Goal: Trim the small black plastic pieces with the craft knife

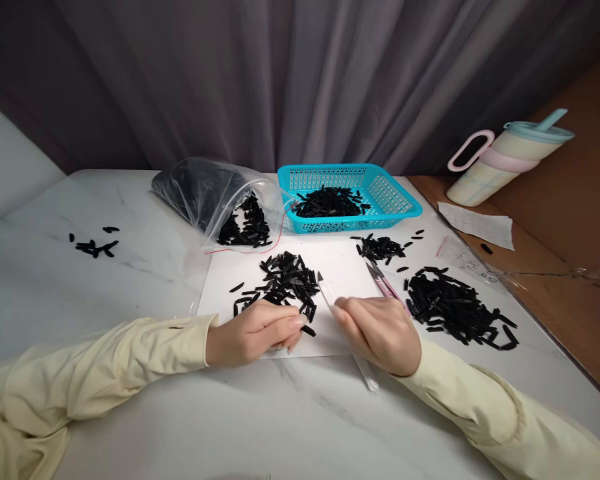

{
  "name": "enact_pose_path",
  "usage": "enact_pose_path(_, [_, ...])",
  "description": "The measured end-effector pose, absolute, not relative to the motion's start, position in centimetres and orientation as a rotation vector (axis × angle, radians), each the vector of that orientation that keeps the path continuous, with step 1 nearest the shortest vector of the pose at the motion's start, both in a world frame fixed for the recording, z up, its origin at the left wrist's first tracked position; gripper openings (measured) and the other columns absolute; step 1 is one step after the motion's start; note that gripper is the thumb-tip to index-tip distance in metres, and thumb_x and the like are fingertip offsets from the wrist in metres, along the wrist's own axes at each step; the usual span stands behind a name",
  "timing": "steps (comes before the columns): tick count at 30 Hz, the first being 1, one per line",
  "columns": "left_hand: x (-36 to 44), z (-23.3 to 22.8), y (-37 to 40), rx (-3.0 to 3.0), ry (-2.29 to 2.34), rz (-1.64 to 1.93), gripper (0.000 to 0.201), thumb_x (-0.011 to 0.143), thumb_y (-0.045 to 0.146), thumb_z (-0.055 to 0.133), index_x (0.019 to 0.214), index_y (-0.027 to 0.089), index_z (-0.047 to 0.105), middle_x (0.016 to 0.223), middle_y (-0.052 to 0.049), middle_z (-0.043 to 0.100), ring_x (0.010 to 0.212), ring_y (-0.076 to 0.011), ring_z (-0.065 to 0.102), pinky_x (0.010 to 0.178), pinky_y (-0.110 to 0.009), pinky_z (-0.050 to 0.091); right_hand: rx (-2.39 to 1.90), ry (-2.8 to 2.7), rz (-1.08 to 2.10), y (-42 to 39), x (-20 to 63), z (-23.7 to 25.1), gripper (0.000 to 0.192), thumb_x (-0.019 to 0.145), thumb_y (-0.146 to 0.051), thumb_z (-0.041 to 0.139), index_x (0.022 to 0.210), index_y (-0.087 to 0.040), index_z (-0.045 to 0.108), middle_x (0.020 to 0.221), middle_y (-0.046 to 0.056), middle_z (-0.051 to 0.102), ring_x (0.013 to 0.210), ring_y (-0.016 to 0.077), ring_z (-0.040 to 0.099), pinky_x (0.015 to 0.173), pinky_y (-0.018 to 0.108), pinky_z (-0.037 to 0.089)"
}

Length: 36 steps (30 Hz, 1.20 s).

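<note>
My left hand [260, 333] is closed in a pinch at the near edge of a pile of small black strips [287, 280] on a white sheet [347, 263]. A black strip [309, 330] sticks out at its fingertips. In my right hand [380, 333] is a craft knife [327, 291] with a pale handle, its pointed dark blade aimed away from me. The handle's lower end, which looks wrapped in clear plastic, shows below the hand. Blade and held strip are apart. Just beyond the right hand lie pink-handled snips [384, 281].
A turquoise basket [353, 223] and an open clear zip bag [195, 193], both with black strips, stand at the back. More strips lie in a large heap [450, 307], a smaller heap [381, 248] and a few at left [96, 249]. A tumbler [505, 163] stands at right.
</note>
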<state>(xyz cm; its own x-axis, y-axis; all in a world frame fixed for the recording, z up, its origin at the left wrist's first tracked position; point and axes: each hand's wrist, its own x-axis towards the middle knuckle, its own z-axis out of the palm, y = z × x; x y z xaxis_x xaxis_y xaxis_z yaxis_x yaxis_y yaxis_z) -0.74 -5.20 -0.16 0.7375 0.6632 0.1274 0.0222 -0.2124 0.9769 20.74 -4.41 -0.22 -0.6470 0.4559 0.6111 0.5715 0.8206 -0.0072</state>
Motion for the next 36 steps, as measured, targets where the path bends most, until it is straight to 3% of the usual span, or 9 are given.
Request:
enact_pose_path(6, [-0.5,-0.4,-5.1,1.510,0.537,0.667,0.033,0.093,0.025,0.032,0.060,0.018,0.035,0.055,0.004,0.032,0.054,-0.0090,0.038,0.057,-0.024,0.039,-1.123,-2.562,-0.337,-4.0,20.6,-0.8,0.027,0.088,-0.027,0.040,0.094,-0.009,0.058,0.057,0.001,0.061,0.043,0.0122,0.052,0.043,0.029,0.016])
enact_pose_path(11, [-0.4,-0.4,-5.2,1.471,0.532,0.677,0.035,0.092,0.029,0.032,0.059,0.019,0.033,0.056,0.005,0.030,0.055,-0.0096,0.039,0.056,-0.025,0.039,-1.188,-2.760,-0.295,-4.1,20.6,-0.6,0.038,0.078,-0.018,0.043,0.113,-0.006,0.053,0.067,0.003,0.064,0.044,0.0130,0.053,0.043,0.029,0.014])
enact_pose_path(16, [-0.5,-0.5,-5.2,1.453,0.592,0.644,0.036,0.092,0.029,0.032,0.058,0.019,0.033,0.054,0.005,0.030,0.056,-0.0102,0.041,0.059,-0.026,0.039,-1.238,-2.806,-0.040,-3.2,21.8,0.0,0.031,0.078,-0.013,0.040,0.104,-0.010,0.057,0.067,0.004,0.064,0.047,0.0135,0.054,0.045,0.026,0.027])
enact_pose_path(19, [-0.5,-0.5,-5.2,1.414,0.596,0.637,0.036,0.092,0.029,0.032,0.057,0.019,0.032,0.052,0.006,0.028,0.053,-0.0096,0.038,0.056,-0.026,0.038,-1.078,-2.627,0.085,-2.6,22.8,0.6,0.025,0.081,-0.011,0.037,0.091,-0.012,0.059,0.062,0.003,0.062,0.046,0.0116,0.053,0.047,0.024,0.036])
enact_pose_path(21, [-0.5,-0.5,-5.3,1.422,0.592,0.638,0.037,0.092,0.029,0.032,0.057,0.019,0.032,0.051,0.006,0.027,0.052,-0.0095,0.037,0.056,-0.026,0.038,-0.896,-2.494,0.085,-2.4,23.6,1.3,0.025,0.083,-0.010,0.035,0.092,-0.015,0.058,0.063,0.002,0.063,0.046,0.0105,0.053,0.048,0.022,0.040])
enact_pose_path(26, [-0.5,-0.5,-5.3,1.439,0.583,0.655,0.037,0.092,0.030,0.033,0.057,0.019,0.033,0.051,0.006,0.027,0.051,-0.0093,0.036,0.055,-0.026,0.038,-0.696,-2.379,-0.307,-1.7,25.0,2.3,0.030,0.082,-0.007,0.044,0.107,-0.019,0.054,0.062,0.000,0.062,0.050,0.0120,0.056,0.048,0.024,0.042])
enact_pose_path(30, [-0.5,-0.5,-5.2,1.442,0.579,0.678,0.037,0.092,0.031,0.034,0.057,0.020,0.031,0.051,0.006,0.027,0.050,-0.0091,0.036,0.054,-0.026,0.039,-0.828,-2.154,-0.565,-1.3,24.8,1.6,0.002,0.081,-0.018,0.059,0.082,-0.020,0.060,0.045,-0.003,0.054,0.040,0.0107,0.051,0.043,0.024,0.037])
enact_pose_path(32, [-0.4,-0.5,-5.2,1.445,0.583,0.679,0.037,0.091,0.031,0.034,0.057,0.020,0.030,0.051,0.007,0.027,0.050,-0.0090,0.036,0.054,-0.026,0.039,-0.988,-2.072,-0.396,-1.5,24.3,1.3,0.013,0.084,-0.024,0.056,0.072,-0.020,0.057,0.038,-0.006,0.049,0.033,0.0084,0.045,0.038,0.022,0.033])
enact_pose_path(36, [-0.4,-0.4,-5.2,1.451,0.589,0.682,0.037,0.091,0.031,0.034,0.057,0.021,0.029,0.050,0.007,0.026,0.050,-0.0091,0.036,0.053,-0.026,0.038,-1.212,-2.077,0.354,-2.1,22.9,1.3,0.029,0.090,-0.033,0.046,0.064,-0.020,0.046,0.038,-0.006,0.053,0.030,0.0066,0.044,0.041,0.019,0.037])
